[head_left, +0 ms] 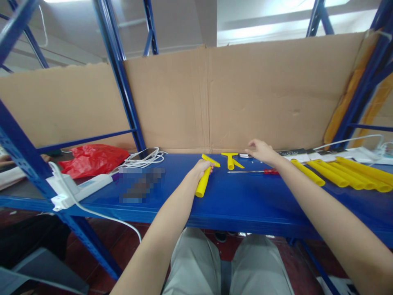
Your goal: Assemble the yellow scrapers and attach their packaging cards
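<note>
My left hand (204, 167) is closed around a yellow T-shaped plastic handle (202, 186), whose thick tube points toward me and whose narrow crosspiece lies beyond my fingers. To its right, a second yellow T-shaped piece (230, 160) rests on the blue shelf (236, 200), with a small yellow sliver-like part (238, 164) beside it. My right hand (260, 150) hovers with fingers apart near a small pale, metallic-looking item (245, 155) whose kind I cannot make out. Below that hand lies a screwdriver (270, 171) with a red handle, its shaft pointing left.
Several yellow tubes (331, 174) lie side by side at the right, in front of black-and-white packets (294, 155). A red plastic bag (95, 159), coiled white cable (149, 157) and white power strip (89, 188) occupy the left. Cardboard (276, 94) walls the back; blue posts (118, 78) stand upright.
</note>
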### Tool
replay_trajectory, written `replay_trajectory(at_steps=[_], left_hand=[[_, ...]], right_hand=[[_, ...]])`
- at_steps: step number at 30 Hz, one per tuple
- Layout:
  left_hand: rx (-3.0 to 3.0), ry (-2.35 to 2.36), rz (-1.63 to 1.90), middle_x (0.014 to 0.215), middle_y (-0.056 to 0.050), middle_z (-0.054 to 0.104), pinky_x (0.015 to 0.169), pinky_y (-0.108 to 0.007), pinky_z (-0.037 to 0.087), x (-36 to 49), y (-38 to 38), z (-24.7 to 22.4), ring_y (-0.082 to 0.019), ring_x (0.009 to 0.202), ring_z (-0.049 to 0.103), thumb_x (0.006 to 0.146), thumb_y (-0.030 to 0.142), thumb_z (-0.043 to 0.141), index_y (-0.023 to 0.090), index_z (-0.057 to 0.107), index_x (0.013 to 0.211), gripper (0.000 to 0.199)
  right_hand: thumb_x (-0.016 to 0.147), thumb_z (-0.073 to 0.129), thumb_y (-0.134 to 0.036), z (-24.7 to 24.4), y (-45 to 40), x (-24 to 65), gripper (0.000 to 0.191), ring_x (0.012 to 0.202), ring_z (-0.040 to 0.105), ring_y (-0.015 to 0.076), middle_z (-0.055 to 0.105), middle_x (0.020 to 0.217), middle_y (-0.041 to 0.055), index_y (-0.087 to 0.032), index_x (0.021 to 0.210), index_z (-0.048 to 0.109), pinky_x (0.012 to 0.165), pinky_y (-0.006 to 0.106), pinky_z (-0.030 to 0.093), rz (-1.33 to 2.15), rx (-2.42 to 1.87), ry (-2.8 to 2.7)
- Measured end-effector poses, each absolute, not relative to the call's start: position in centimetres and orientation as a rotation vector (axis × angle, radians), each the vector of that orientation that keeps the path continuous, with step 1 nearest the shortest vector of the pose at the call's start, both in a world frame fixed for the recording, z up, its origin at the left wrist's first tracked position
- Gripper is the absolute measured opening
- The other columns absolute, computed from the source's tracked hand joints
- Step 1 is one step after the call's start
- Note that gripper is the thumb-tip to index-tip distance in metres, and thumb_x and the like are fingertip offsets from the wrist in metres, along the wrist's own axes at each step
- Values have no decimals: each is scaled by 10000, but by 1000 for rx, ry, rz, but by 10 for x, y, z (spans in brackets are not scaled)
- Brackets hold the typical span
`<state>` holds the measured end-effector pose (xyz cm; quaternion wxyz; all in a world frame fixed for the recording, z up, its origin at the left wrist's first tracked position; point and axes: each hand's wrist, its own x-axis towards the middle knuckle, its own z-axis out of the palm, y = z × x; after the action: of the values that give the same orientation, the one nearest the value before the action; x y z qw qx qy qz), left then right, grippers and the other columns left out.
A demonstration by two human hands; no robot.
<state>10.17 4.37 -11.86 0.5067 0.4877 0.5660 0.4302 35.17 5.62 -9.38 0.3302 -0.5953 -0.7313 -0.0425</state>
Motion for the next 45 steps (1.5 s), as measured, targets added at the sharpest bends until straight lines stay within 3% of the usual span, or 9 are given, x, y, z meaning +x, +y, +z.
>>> replay_trajectory(at_steps=[4,8,11,18,24,32,45], left_hand=[[1200,1394,1045,449,12,489,376,-175,323,101,46,-120,-67,370,428,734,-28,551,117,541,621,184],[1281,1445,1070,468,5,505,397,-180,345,101,39,-115,-68,388,441,731,-27,541,114,537,610,186],[1305,1495,1068,472,7,506,399,-174,342,102,33,-112,-62,390,435,732,-31,528,103,552,631,169],[1322,1464,1075,490,-9,529,429,-190,370,101,37,-116,-83,419,468,702,-20,567,91,584,662,120],[1361,1471,1055,471,-11,515,426,-191,350,100,40,-118,-90,425,467,698,-26,562,109,559,603,165],[1388,1475,1042,491,-7,523,429,-194,343,99,42,-120,-78,417,451,686,-19,602,98,580,624,134],[1439,1451,1020,484,-14,528,419,-190,343,100,41,-120,-91,434,473,666,-18,620,91,601,633,115]], right_hand=[[792,533,-373,-110,47,385,254,964,603,277,675,1007,118,-201,955,626,839,419,455,-173,-1716,-1996],[770,553,-336,-116,42,419,249,904,633,237,691,1007,115,-186,932,666,799,324,482,-15,-1791,-2089],[712,619,-347,-116,43,434,257,892,644,250,700,996,108,-191,900,697,793,334,487,95,-1830,-2155],[571,720,-408,-130,50,440,185,670,644,249,700,706,62,-240,643,687,660,379,497,291,-1726,-2299],[561,719,-416,-128,45,431,205,712,646,235,712,753,53,-241,648,660,684,357,498,416,-1633,-2277],[500,723,-534,-125,36,416,365,631,600,189,657,649,23,-220,597,564,639,318,479,514,-1480,-2252],[607,672,-411,-120,31,389,232,716,615,198,673,710,28,-210,690,593,686,315,476,400,-1443,-2173]])
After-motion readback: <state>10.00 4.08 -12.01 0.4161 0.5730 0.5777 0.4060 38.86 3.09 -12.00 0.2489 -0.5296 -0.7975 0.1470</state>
